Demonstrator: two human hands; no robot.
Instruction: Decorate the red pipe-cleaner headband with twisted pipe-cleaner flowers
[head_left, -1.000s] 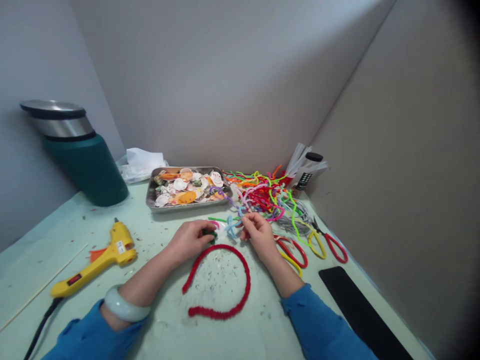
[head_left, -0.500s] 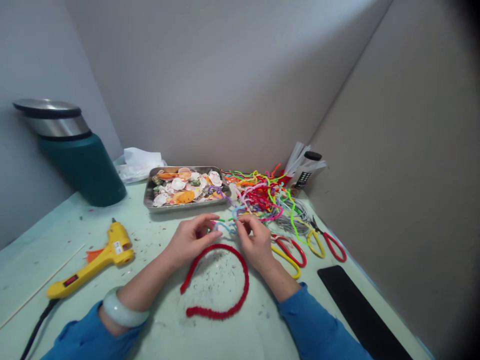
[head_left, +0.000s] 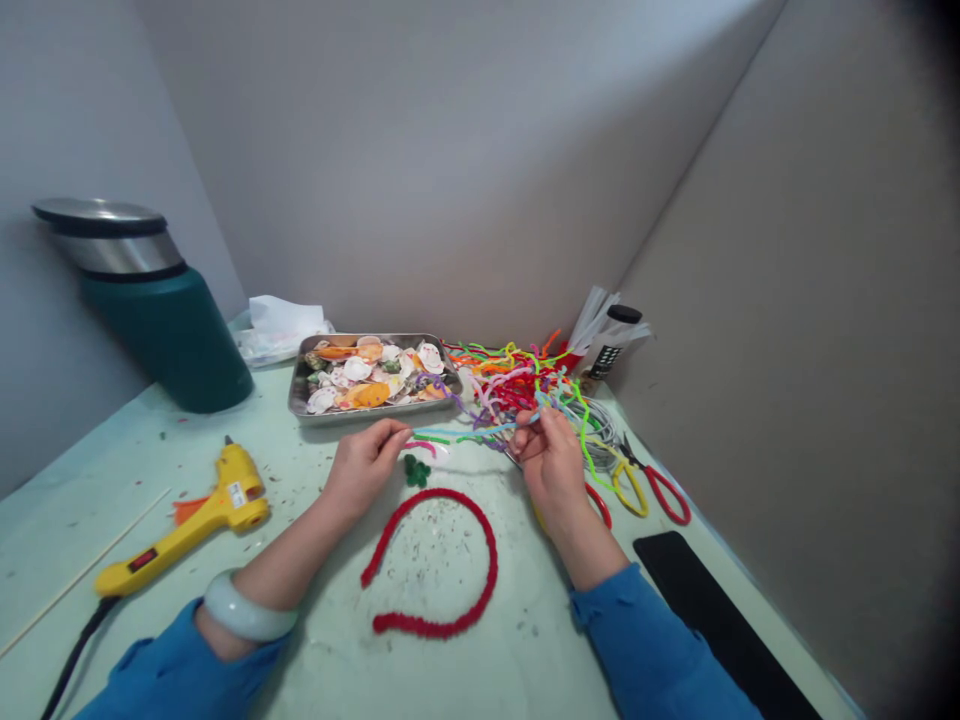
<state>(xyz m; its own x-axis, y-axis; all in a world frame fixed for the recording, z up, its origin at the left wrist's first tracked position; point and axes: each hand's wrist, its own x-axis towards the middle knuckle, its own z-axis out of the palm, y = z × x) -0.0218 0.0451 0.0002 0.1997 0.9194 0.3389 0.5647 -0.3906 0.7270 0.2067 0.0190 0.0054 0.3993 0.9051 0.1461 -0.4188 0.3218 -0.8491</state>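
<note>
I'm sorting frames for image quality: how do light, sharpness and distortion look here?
Head view: the teal flask leans and looks stretched, probably lens distortion; a paler band crosses the upper back wall; the upper right corner darkens; the tangled pipe cleaners look soft.

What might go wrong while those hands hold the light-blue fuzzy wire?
The light-blue fuzzy wire, held between the left hand and right hand, might snag on the tangled, many-coloured fuzzy wires. The left arm might brush the yellow plastic glue gun; I can't tell if it's hot. The small dark-green fuzzy flower shape near the left hand might get knocked.
</note>
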